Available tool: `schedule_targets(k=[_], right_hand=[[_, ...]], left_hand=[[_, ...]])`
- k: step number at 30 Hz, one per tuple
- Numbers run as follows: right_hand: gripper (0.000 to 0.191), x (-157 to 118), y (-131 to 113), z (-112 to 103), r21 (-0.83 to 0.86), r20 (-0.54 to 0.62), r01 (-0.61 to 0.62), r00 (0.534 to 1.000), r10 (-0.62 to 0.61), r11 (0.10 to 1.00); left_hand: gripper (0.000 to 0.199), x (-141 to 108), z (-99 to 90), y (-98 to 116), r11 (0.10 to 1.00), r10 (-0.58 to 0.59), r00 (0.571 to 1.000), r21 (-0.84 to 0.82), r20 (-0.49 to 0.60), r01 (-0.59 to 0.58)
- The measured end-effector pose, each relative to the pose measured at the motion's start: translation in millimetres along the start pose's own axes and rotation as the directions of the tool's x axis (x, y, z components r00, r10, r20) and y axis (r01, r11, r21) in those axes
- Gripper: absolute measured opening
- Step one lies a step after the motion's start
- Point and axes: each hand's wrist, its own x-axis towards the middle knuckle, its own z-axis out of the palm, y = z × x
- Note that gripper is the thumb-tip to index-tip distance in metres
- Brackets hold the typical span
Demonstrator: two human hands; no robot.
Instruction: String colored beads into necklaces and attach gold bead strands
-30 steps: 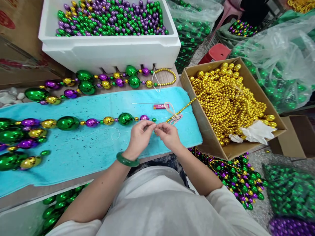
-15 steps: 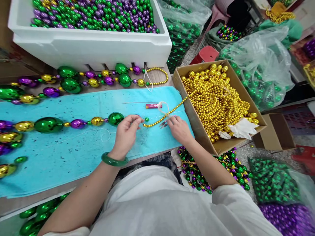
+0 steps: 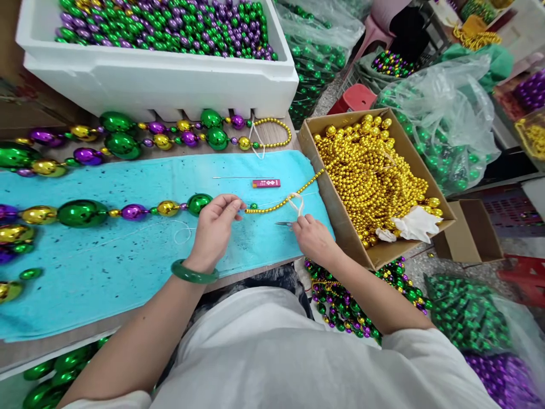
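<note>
My left hand (image 3: 216, 224), with a green bangle on its wrist, pinches the left end of a gold bead strand (image 3: 279, 205). The strand runs right to the cardboard box. Closed around small scissors (image 3: 284, 224), my right hand (image 3: 314, 238) rests near the cloth's right part, blades pointing left. A white loop of cord (image 3: 300, 205) stands up by its fingers, crossing the strand; where it is fixed is hidden. Left of my left hand lies a row of large beads, among them a green bead (image 3: 199, 204). A small green bead (image 3: 254, 205) sits just beyond the strand.
Blue cloth (image 3: 140, 272) covers the table. On it lie a red lighter-like piece (image 3: 266, 183) and a thin needle (image 3: 238, 178). A finished-looking bead string (image 3: 162, 141) lies behind, before a white foam box (image 3: 162, 85). Right stands a cardboard box (image 3: 409, 165) of gold beads.
My right hand has shifted slightly right and down with the scissors, whose blades look closer together. The white loop moved right and lower. My left hand moved slightly left and up with the strand's end.
</note>
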Motion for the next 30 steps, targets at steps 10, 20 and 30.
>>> schedule_targets(k=[10, 20, 30], right_hand=[[0.013, 22, -3, -30, 0.808, -0.289, 0.065, 0.91, 0.298, 0.585], [0.015, 54, -16, -54, 0.989, -0.144, 0.146, 0.908, 0.393, 0.026], [0.014, 52, 1, -49, 0.984, -0.151, 0.175, 0.851, 0.503, -0.001]], left_hand=[[0.016, -3, 7.6, 12, 0.997, -0.018, 0.996, 0.074, 0.089, 0.012], [0.016, -2, 31.5, 9, 0.973, 0.045, 0.987, 0.219, 0.154, -0.078], [0.018, 17, 33.1, 2, 0.982, -0.187, 0.918, 0.078, 0.35, 0.17]])
